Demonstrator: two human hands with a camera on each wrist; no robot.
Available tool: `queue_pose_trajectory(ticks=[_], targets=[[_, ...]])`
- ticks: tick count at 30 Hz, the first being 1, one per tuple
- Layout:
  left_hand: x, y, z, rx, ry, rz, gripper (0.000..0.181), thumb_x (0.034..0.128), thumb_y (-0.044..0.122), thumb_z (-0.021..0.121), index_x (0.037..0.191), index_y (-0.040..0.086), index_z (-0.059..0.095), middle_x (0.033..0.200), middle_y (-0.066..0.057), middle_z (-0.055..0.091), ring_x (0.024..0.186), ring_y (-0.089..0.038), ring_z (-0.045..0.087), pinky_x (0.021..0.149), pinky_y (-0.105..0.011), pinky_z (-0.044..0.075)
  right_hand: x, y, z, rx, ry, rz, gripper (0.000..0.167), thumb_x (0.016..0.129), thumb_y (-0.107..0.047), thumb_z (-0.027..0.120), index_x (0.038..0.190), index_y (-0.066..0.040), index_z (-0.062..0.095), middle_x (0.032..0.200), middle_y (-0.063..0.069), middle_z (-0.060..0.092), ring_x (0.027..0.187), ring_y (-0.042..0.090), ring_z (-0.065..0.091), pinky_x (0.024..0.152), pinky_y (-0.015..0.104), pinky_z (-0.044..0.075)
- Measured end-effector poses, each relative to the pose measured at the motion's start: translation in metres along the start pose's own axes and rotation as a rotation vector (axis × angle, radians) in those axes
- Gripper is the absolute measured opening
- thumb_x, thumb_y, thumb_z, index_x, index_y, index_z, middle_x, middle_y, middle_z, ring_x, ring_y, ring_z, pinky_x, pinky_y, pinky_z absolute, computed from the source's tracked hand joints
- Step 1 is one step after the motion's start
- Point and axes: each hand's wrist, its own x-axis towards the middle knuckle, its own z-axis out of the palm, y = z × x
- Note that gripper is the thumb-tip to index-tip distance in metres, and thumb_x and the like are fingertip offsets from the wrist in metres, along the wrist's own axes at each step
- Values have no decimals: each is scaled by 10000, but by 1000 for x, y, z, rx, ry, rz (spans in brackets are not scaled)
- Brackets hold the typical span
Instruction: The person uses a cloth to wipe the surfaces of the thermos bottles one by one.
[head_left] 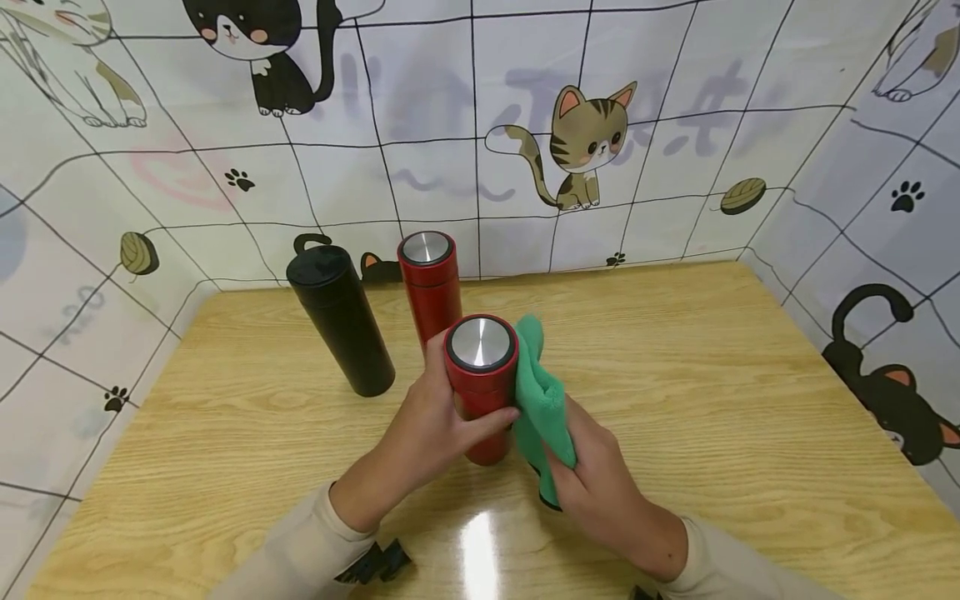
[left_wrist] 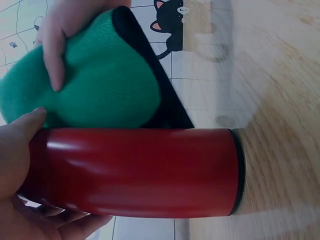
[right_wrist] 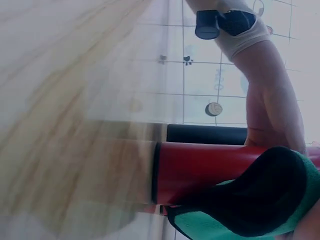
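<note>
A red thermos flask (head_left: 486, 392) with a silver-topped lid stands upright near the middle of the table. My left hand (head_left: 427, 429) grips its upper part, thumb across the front, as the left wrist view also shows on the red body (left_wrist: 140, 172). On the flask's right side lies a green cloth (head_left: 542, 400) with a dark edging. My right hand (head_left: 600, 479) holds this cloth, bunched, against the flask. The right wrist view shows the cloth's dark underside (right_wrist: 255, 200) over the red wall. How the right fingers lie behind the cloth is partly hidden.
Behind the held flask stands a second red flask (head_left: 431, 287), its lower part hidden. A black flask (head_left: 341, 321) stands to its left. The wooden table (head_left: 712, 392) meets a cat-patterned backdrop (head_left: 420, 108) at its back and sides.
</note>
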Motion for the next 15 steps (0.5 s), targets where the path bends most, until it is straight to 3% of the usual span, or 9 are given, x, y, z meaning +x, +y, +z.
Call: queue_pose_trajectory(ticks=[6,9,12,15], targets=[[-2,4,-4,47,-80,-6,932,859,289,769,1540,220,137,1404,66,510,1270,-91,539,1080,-404,476,0,6,3,-31,-45,120,560,983,67,501,1517,-61,392,1469,123,535,1345,236,510,1052,322,478],[-5,6,-5,100,-120,-1,880,853,244,674,1547,229,132,1402,94,475,1262,-75,514,1078,-406,474,1,4,1,-20,-18,158,556,979,61,517,1507,-83,419,1440,113,567,1304,206,549,1015,311,507],[-6,11,-7,123,-140,-10,879,833,206,649,1542,253,132,1395,101,476,1243,-80,521,1066,-401,482,1,1,-2,13,27,136,596,958,102,518,1509,-106,425,1432,120,572,1294,145,552,1008,226,491],[-7,15,-9,155,-139,-21,874,843,190,671,1537,232,141,1370,61,526,1196,-114,563,1040,-398,503,3,-4,-5,42,68,65,652,924,163,511,1516,-93,412,1455,152,542,1334,117,515,1039,192,452]])
